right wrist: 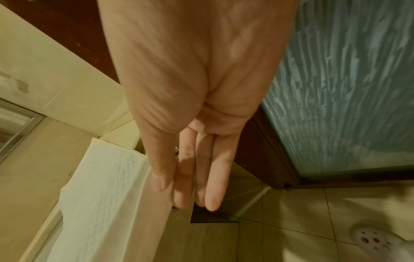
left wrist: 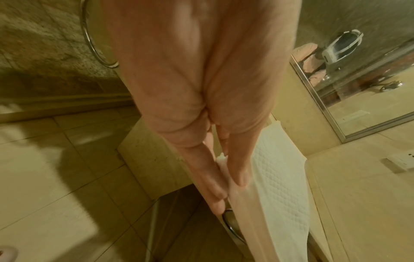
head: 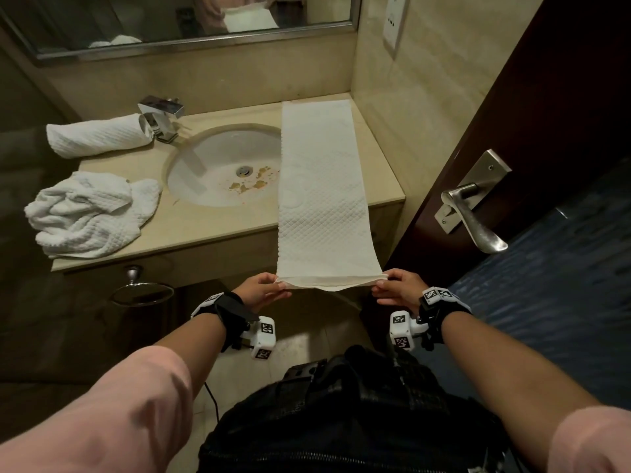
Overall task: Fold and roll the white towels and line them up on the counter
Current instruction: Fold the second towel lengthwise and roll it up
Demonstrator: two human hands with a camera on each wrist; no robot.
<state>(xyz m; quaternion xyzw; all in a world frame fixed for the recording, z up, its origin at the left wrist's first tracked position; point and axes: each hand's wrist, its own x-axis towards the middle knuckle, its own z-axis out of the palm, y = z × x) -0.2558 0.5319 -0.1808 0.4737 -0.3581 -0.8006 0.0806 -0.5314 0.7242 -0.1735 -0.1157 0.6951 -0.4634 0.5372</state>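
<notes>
The left hand (head: 261, 290) and right hand (head: 397, 289) each pinch a near corner of the long folded white towel (head: 321, 186), which lies down the counter (head: 218, 223) right of the sink (head: 211, 172); a rolled towel (head: 97, 135) rests by the faucet (head: 162, 118)

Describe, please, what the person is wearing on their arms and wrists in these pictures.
Both upper arms carry pink sleeves pushed up above bare forearms. Each wrist has a black strap holding a white camera block printed with black-and-white square markers; the right wrist's block looks the same. A thin black cable hangs below the left forearm.
</notes>
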